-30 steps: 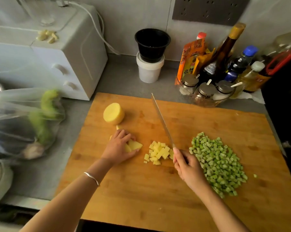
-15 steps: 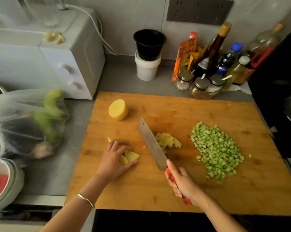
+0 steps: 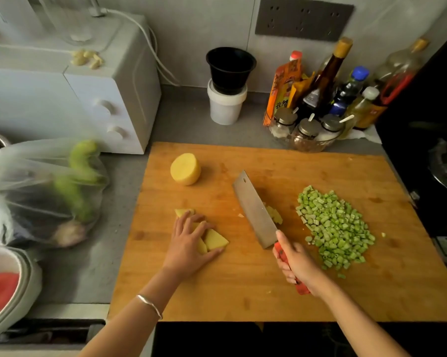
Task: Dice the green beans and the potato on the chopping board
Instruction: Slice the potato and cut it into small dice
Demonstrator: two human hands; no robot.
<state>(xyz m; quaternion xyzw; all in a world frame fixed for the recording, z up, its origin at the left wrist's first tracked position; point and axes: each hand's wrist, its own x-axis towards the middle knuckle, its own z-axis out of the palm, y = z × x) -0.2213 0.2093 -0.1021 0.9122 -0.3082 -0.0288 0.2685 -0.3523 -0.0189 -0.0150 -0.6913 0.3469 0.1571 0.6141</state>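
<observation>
Head camera shows me a large rectangular wooden chopping board (image 3: 243, 284) across the grey counter. Its far edge runs just in front of a cluster of sauce bottles and spice jars (image 3: 317, 117), its far left corner sits near a white box-shaped countertop oven (image 3: 109, 99), and its right edge lies beside a dark stove (image 3: 436, 163). A clear plastic bag of green vegetables (image 3: 52, 186) slumps on the counter, apart from the board's left edge.

I see bare wood along the whole near edge, across the far right corner and around the middle. A loose heap of diced green beans (image 3: 335, 225) sits right of centre, apart from the right edge.

My right hand (image 3: 297, 266) is wrapped around the red handle of a broad steel cleaver (image 3: 253, 210), which tilts with its blade pointing away from me. My left hand (image 3: 189, 243) rests on flat pale yellow potato slices (image 3: 216, 239), fingers spread over them. A round peeled potato half (image 3: 185, 169) stands alone near the far left. Small yellow potato dice (image 3: 275, 215) lie against the blade's right side, partly hidden, between the blade and the beans.
</observation>
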